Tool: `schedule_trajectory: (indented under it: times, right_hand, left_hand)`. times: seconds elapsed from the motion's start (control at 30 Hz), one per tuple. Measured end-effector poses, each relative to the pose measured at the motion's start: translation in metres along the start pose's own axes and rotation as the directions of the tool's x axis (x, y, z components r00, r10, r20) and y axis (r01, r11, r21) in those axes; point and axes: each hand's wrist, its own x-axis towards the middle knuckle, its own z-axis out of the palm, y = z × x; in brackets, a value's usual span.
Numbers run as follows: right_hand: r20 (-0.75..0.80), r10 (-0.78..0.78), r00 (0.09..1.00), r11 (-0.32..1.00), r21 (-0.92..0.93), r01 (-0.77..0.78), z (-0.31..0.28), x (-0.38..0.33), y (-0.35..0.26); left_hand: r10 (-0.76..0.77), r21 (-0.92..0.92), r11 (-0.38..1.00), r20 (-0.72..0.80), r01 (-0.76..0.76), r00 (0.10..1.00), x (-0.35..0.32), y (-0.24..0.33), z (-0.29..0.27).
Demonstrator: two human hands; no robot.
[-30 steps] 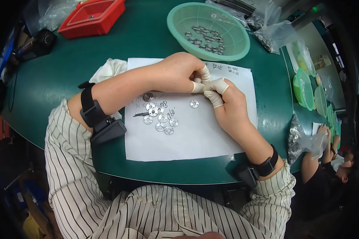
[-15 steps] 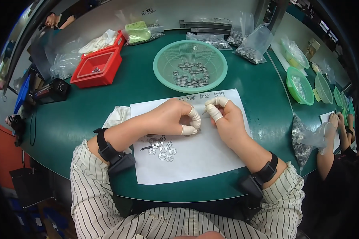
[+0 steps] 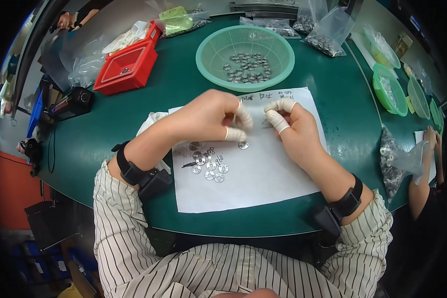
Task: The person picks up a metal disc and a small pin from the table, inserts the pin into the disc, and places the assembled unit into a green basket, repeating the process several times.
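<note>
Presently note a single holed silver disc point(image 3: 243, 145) lying on the white paper point(image 3: 268, 179), just below the thumb of the left hand point(image 3: 208, 116). Could get flicked aside by a quick sweep of that thumb. Through the blur, shows curled, covered fingertips close to one another; cannot tell whether empty or holding something. Opposite, see the right hand point(image 3: 299, 130) with thumb and forefinger pressed together, apparently on a small grey piece point(image 3: 265, 120), maybe a disc on edge. Could slip from the smooth white fingertip covers point(image 3: 278, 121) under too loose a pinch, then roll out of sight beneath a palm. Look down and left for the group of loose discs point(image 3: 211, 166), some touching or overlapping: easily scattered by a dragging left forearm point(image 3: 156, 139), or muddled with the single one if pushed together. Beyond the paper, on the green worktop point(image 3: 174, 74), find the pale green basket point(image 3: 211, 54) with further discs point(image 3: 246, 68) inside. Could tip from a bumped rim during a careless reach.
</note>
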Motion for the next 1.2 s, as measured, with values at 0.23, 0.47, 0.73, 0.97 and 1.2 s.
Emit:
schedule_trajectory:
  times: [0.23,0.47,0.73,0.97,1.2]
  right_hand:
    - [0.095,-0.032,0.995,0.995,-0.091,0.040,0.001,-0.008,0.003]
    - [0.116,-0.063,0.991,0.951,-0.295,0.095,-0.001,-0.009,0.000]
    - [0.142,-0.038,0.989,0.948,-0.309,0.081,0.003,-0.010,-0.008]
    - [0.214,-0.286,0.934,0.790,-0.498,0.357,0.006,-0.012,-0.012]
    - [0.019,-0.097,0.995,0.992,-0.078,0.098,0.007,-0.013,-0.006]
  left_hand:
    - [-0.033,-0.128,0.991,-0.027,0.030,0.999,0.006,-0.014,0.023]
    - [-0.006,-0.157,0.988,-0.052,-0.003,0.999,0.005,-0.019,0.024]
    - [0.022,-0.119,0.992,-0.081,-0.031,0.996,0.003,-0.022,0.024]
    - [0.005,-0.110,0.994,-0.072,-0.013,0.997,0.003,-0.020,0.024]
    - [-0.001,-0.140,0.990,-0.054,-0.006,0.999,0.005,-0.025,0.027]
